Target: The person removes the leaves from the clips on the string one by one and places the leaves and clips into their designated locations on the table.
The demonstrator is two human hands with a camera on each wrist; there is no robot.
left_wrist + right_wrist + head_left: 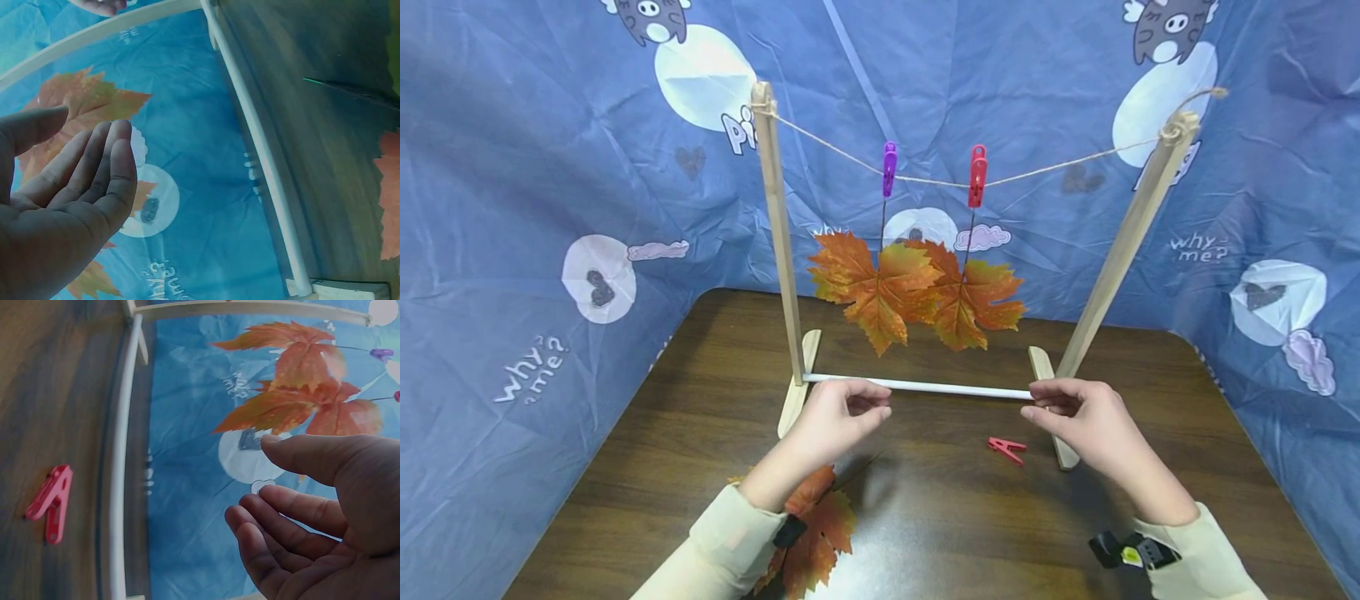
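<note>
Both hands hover above the table with nothing between thumb and fingers. The left hand is in front of the white rod near its left end, fingers loosely bent; the right hand is at the rod's right end. Two orange leaves hang side by side, overlapping, from a string, one under a purple clothespin, one under a red clothespin. Another red clothespin lies on the table between the hands. A leaf lies beneath the left forearm, partly hidden.
Two wooden posts hold the string; their feet stand on the brown table. Blue printed cloth rises behind and at the sides. Dark straps sit at both wrists.
</note>
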